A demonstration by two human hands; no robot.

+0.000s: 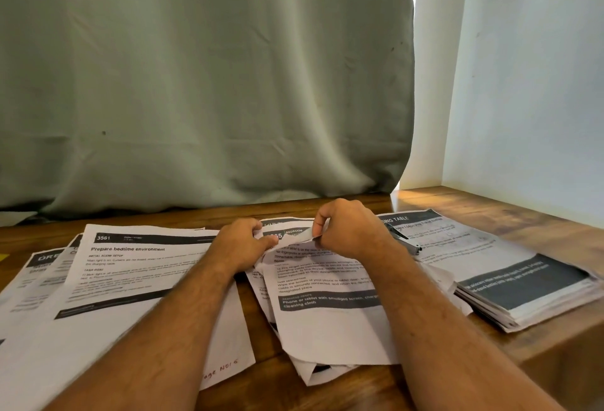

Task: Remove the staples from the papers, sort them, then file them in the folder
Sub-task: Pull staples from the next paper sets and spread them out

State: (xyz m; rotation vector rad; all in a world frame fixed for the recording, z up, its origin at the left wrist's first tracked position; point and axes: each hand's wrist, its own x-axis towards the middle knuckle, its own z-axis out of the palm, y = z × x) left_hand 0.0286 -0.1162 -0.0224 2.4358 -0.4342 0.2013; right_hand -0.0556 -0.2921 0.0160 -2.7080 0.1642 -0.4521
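Both forearms reach away from the camera to the middle sheaf, its long axis running near to far. Left hand and right hand pinch its far top corner from either side, fingers curled on paper; no staple is discernible.

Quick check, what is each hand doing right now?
Left hand: pinching the top corner of the middle stack of papers.
Right hand: pinching the same corner, fingers curled on it.
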